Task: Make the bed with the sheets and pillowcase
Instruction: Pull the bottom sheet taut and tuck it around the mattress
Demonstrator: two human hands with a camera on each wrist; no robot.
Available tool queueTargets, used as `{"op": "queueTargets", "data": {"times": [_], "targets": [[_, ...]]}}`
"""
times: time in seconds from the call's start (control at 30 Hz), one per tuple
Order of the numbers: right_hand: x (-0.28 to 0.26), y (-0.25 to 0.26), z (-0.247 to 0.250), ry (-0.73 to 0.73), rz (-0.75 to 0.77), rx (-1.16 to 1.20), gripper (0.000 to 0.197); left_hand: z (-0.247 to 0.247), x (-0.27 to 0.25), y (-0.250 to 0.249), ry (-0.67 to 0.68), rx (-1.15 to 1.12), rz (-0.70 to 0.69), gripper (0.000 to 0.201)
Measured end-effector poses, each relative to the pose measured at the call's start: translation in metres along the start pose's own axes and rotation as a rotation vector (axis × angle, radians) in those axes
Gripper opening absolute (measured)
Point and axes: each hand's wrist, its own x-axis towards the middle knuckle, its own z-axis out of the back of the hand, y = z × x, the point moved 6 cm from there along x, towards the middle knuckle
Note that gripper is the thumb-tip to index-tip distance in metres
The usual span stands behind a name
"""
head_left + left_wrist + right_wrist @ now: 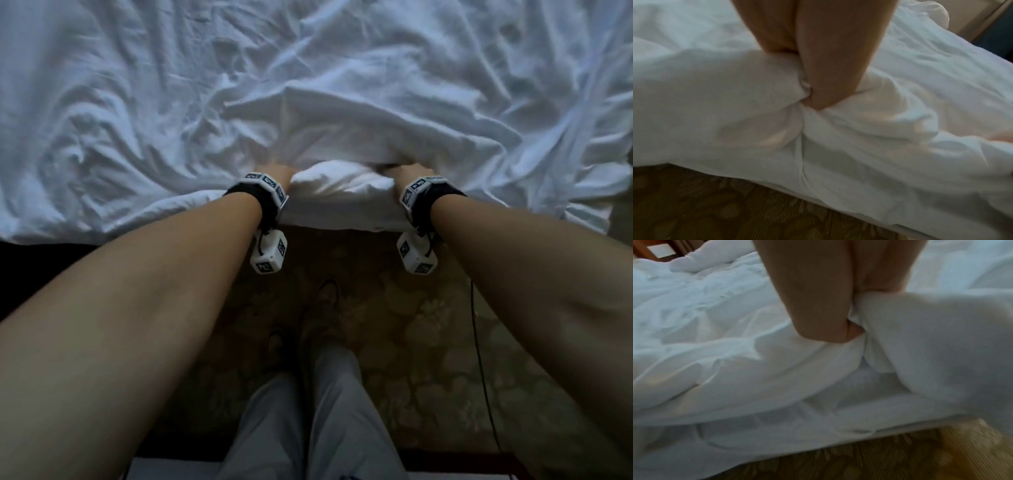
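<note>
Both hands clamp the pillowcase: left hand (pixel 279 170) and right hand (pixel 409 170) each pinching its mouth, pillow (pixel 342 185) half inside, mid-frame at the bed (pixel 102 102) edge.

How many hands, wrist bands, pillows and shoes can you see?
Hands: 2, left hand and right hand, both gripping the pillowcase around the pillow
Wrist bands: 2
Pillows: 1
Shoes: 2
Total: 7

A bedroom: rumpled white bed (pixel 137 102) over patterned carpet (pixel 394 325).
</note>
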Motion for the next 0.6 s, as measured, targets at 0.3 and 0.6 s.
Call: {"op": "queueTargets", "data": {"times": [0.3,0.6], "targets": [[-0.060,0.011,-0.100,0.179,-0.060,-0.017,0.045,-0.012,-0.084,-0.018,0.129,0.024,-0.111,0.031],[-0.175,0.038,-0.057,0.067,-0.065,0.108,0.062,-0.022,-0.161,-0.001,0.034,-0.341,-0.102,0.067]]}}
